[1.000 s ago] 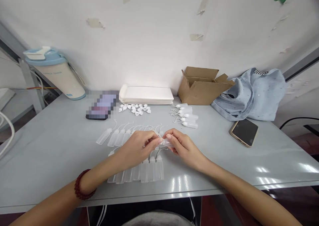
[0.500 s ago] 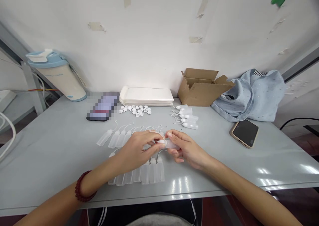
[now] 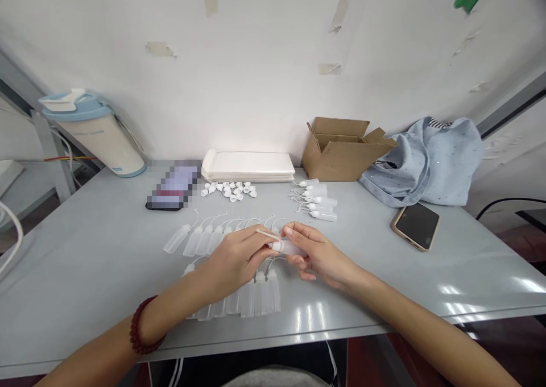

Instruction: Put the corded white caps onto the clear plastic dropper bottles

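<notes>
My right hand is closed around the body of a small translucent plastic bottle, which lies almost level and points left. At its neck, the fingers of my left hand pinch the white cap; a thin strap loops above it. Beneath and behind my left hand is a row of similar bottles with thin tails. Nearer the front edge stretches a second row of bottles, partly hidden by my left forearm. Loose white caps lie in a cluster farther back.
Capped bottles lie before an open cardboard box at the back. A white stack rests against the wall. Left are a phone and tumbler; right, another phone and a blue cloth bag.
My left fingers have shifted slightly around the cap, and its strap now points more to the left. My right hand still holds the bottle. The whole view has moved a little.
</notes>
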`<action>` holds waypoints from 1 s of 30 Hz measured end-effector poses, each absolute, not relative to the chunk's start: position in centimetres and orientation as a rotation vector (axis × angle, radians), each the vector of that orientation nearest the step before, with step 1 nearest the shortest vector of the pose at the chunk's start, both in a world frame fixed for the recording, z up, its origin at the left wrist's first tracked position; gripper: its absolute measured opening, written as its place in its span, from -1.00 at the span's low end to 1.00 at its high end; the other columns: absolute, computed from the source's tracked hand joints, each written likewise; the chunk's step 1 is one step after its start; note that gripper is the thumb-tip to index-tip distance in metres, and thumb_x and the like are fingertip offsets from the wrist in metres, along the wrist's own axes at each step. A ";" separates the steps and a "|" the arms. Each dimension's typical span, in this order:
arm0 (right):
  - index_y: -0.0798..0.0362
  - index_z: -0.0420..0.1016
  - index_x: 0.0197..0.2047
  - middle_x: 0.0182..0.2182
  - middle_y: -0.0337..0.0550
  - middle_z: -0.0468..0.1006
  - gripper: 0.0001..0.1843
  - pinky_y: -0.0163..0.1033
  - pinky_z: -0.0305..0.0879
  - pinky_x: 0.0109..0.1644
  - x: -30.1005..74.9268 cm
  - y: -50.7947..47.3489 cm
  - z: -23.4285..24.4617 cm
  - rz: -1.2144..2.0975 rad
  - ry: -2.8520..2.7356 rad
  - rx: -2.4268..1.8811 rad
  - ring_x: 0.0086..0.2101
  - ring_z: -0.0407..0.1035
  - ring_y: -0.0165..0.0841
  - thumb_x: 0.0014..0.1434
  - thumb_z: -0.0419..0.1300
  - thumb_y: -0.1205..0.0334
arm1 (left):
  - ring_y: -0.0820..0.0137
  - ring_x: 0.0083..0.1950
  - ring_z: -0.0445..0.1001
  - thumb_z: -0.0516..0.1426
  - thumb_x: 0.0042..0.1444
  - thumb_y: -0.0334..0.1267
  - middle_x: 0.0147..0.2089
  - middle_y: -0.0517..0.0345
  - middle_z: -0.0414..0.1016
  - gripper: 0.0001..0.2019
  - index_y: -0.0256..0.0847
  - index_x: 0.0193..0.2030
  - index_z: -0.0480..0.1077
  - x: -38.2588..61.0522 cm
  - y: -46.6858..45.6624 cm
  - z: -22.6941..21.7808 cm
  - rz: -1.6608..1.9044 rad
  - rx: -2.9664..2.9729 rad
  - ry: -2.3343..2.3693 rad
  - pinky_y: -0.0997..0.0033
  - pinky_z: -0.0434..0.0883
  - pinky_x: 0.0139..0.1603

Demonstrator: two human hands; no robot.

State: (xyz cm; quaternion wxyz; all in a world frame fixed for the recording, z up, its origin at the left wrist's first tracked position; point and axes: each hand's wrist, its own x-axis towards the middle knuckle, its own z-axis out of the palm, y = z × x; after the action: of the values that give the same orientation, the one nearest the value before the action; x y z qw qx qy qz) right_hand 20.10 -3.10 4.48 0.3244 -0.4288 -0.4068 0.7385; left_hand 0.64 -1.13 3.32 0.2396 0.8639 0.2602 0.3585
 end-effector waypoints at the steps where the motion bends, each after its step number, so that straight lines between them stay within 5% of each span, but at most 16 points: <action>1: 0.00 0.21 -0.28 -0.67 -0.45 0.14 -0.67 -0.51 -0.10 -0.68 20.1 -3.1 4.5 1.940 -1.062 -1.124 -0.66 -0.10 -0.57 0.19 0.12 -0.09 | 0.42 -0.20 0.50 0.07 0.23 -0.42 -0.19 0.06 0.55 -0.86 -0.23 -0.15 0.43 0.6 -1.1 3.3 0.999 2.352 0.700 0.45 0.42 -0.20; 7: 0.00 0.21 -0.27 -0.65 -0.42 0.16 -0.69 -0.52 -0.06 -0.68 20.1 -3.2 4.5 1.949 -1.094 -1.097 -0.65 -0.07 -0.56 0.21 0.11 -0.08 | 0.43 -0.31 0.49 0.18 0.15 -0.25 -0.25 0.10 0.56 -0.89 -0.23 -0.25 0.49 0.7 -1.0 4.4 0.810 2.104 0.832 0.53 0.44 -0.35; 12: 0.00 0.21 -0.27 -0.65 -0.42 0.14 -0.67 -0.51 -0.04 -0.68 20.3 -3.2 4.4 1.879 -1.143 -1.129 -0.63 -0.03 -0.54 0.20 0.12 -0.09 | 0.53 -0.54 0.30 0.08 0.21 -0.17 -0.56 0.25 0.37 -0.69 -0.24 -0.51 0.40 1.0 -1.0 4.7 0.634 2.135 0.924 0.56 0.29 -0.49; 21: -0.04 0.17 -0.24 -0.63 -0.45 0.08 -0.67 -0.50 0.00 -0.65 20.2 -3.5 4.8 1.764 -1.292 -1.193 -0.60 0.04 -0.51 0.21 0.08 -0.13 | 0.52 -0.51 0.36 -0.06 0.31 -0.18 -0.55 0.24 0.38 -0.59 -0.25 -0.53 0.36 0.9 -1.1 5.1 0.574 2.069 0.909 0.57 0.27 -0.48; 25: -0.04 0.17 -0.22 -0.59 -0.45 0.03 -0.66 -0.49 -0.04 -0.65 20.3 -3.5 4.9 1.744 -1.308 -1.228 -0.61 0.07 -0.53 0.21 0.08 -0.13 | 0.49 -0.48 0.38 -0.01 0.30 -0.21 -0.51 0.23 0.43 -0.69 -0.22 -0.41 0.42 0.9 -1.2 4.5 0.665 2.223 0.884 0.51 0.32 -0.41; 30: -0.03 0.16 -0.22 -0.60 -0.43 0.10 -0.67 -0.48 -0.03 -0.64 20.5 -3.3 4.7 1.774 -1.305 -1.210 -0.61 0.07 -0.52 0.23 0.05 -0.13 | 0.39 -0.24 0.49 0.01 0.27 -0.32 -0.22 0.07 0.54 -0.85 -0.20 -0.15 0.41 0.8 -1.6 3.5 0.872 2.366 0.789 0.43 0.40 -0.24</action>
State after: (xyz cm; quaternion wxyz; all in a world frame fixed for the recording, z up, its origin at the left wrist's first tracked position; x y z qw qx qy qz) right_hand 20.53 -3.27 4.72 0.3090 -0.4579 -0.4939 0.6714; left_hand 0.81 -1.55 3.53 0.2469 0.8677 0.2895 0.3198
